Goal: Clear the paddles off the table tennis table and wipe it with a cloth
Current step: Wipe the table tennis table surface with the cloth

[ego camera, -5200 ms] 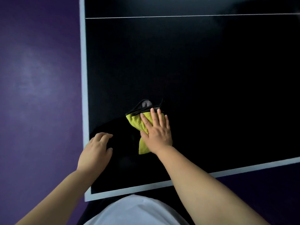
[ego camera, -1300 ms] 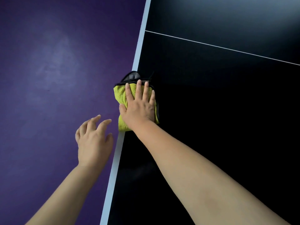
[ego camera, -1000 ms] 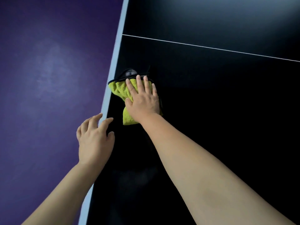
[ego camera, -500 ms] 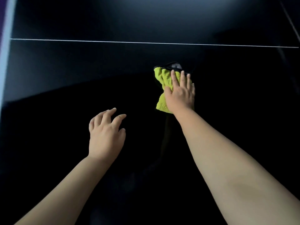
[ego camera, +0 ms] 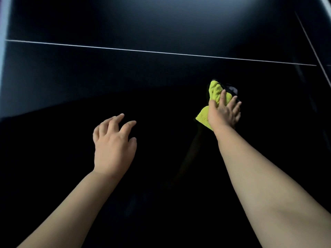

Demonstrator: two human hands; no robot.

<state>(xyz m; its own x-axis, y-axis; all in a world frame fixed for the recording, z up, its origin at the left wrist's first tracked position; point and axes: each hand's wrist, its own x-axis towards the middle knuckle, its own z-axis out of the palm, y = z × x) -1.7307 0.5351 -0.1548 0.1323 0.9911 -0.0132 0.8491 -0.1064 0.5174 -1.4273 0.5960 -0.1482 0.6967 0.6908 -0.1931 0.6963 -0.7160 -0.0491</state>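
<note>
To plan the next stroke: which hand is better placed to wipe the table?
The right. The right hand lies with straight fingers on the yellow-green cloth, pressing it onto the table tennis table. The left hand holds nothing and is apart from the cloth.

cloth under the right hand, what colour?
Yellow-green cloth with a dark edge, pressed under the right hand. Head view, the only one.
</note>
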